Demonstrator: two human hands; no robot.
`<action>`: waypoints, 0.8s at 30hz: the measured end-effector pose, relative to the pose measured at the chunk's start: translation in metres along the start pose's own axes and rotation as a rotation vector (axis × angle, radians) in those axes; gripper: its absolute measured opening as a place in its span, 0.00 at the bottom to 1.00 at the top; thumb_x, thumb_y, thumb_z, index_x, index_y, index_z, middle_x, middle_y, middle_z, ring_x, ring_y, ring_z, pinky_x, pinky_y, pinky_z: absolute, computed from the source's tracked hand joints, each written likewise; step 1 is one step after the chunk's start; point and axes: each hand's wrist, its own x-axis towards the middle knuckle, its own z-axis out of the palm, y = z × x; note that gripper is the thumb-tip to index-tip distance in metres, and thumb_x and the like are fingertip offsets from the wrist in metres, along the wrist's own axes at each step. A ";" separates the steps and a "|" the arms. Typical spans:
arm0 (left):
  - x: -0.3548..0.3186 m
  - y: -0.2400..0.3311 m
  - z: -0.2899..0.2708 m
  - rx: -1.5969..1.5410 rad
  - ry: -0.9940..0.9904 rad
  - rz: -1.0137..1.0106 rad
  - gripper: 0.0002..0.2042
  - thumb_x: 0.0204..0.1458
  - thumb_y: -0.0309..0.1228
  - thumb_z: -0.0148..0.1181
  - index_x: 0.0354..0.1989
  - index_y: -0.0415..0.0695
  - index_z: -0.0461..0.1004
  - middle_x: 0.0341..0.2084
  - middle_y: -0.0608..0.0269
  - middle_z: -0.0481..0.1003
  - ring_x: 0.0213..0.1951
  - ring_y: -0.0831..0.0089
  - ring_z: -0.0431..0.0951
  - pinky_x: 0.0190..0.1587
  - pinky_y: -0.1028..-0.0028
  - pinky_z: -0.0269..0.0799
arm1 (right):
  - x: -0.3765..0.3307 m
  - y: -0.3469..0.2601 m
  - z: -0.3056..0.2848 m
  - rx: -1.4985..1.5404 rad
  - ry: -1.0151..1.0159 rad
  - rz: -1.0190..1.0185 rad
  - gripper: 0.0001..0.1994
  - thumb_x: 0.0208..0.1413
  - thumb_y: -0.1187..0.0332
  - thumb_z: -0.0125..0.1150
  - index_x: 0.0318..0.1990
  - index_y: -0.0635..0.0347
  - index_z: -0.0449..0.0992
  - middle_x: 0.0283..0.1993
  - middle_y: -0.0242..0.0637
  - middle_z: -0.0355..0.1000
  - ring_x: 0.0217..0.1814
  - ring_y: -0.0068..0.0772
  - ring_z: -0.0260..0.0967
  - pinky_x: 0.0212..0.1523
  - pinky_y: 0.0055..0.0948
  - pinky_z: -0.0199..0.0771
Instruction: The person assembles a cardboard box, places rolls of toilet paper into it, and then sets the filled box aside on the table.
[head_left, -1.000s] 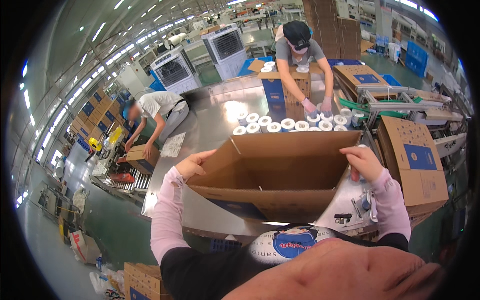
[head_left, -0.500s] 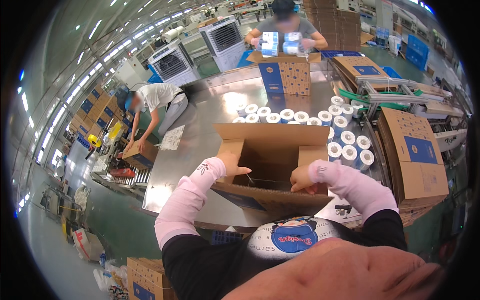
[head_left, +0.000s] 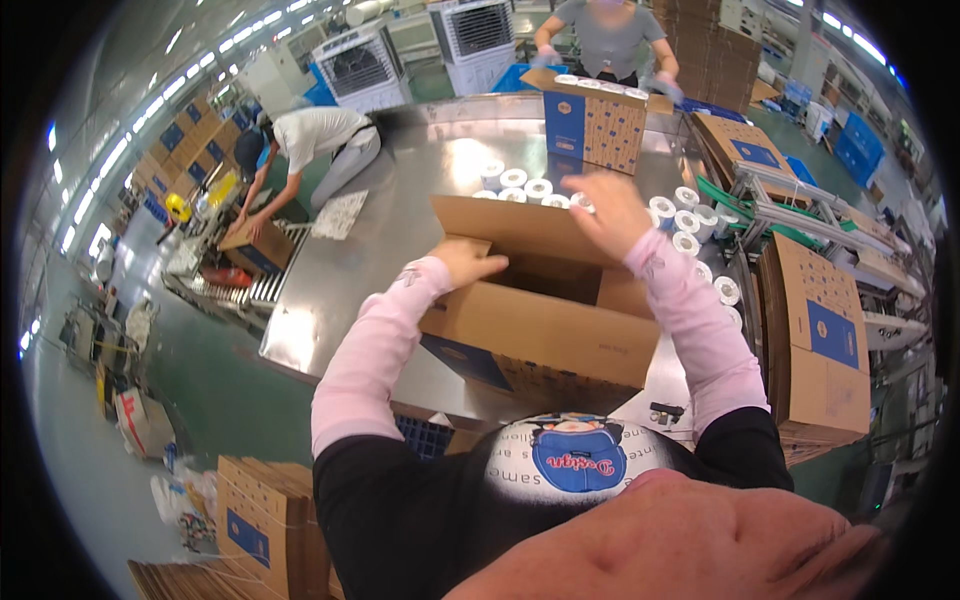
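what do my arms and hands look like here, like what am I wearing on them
Both forearms are covered by light pink pull-on sleeves, wrinkled along their length, reaching from the wrists to above the elbows. Above them comes a black top. The left sleeve has a small dark marking near the wrist. The left hand and right hand are bare: no gloves, rings or watch visible.

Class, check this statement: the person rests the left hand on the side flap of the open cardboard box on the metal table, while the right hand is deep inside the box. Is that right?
Not quite. The head view shows the right hand raised above the far flap of the open cardboard box, not inside it. The left hand does rest on the side flap, and the box stands on the metal table.
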 end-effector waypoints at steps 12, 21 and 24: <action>0.039 -0.070 0.051 -0.015 0.398 -0.366 0.26 0.60 0.37 0.45 0.67 0.47 0.54 0.47 0.45 0.74 0.49 0.47 0.74 0.52 0.56 0.67 | -0.125 -0.063 0.006 -0.073 -0.753 0.026 0.36 0.57 0.45 0.49 0.67 0.58 0.56 0.73 0.49 0.46 0.76 0.50 0.39 0.70 0.54 0.40; -0.006 -0.081 0.193 -1.128 0.113 -0.083 0.40 0.58 0.47 0.52 0.70 0.44 0.36 0.56 0.50 0.69 0.52 0.61 0.72 0.51 0.65 0.69 | -0.226 0.086 -0.060 -0.298 -0.311 0.673 0.21 0.58 0.62 0.52 0.60 0.49 0.68 0.63 0.51 0.61 0.63 0.54 0.59 0.63 0.47 0.59; -0.012 -0.117 0.347 -1.099 0.182 -0.248 0.35 0.59 0.51 0.50 0.63 0.32 0.55 0.59 0.44 0.65 0.60 0.59 0.66 0.63 0.65 0.59 | -0.284 0.157 -0.066 -0.300 -0.313 1.011 0.20 0.62 0.57 0.43 0.59 0.51 0.68 0.58 0.57 0.65 0.59 0.56 0.64 0.58 0.45 0.65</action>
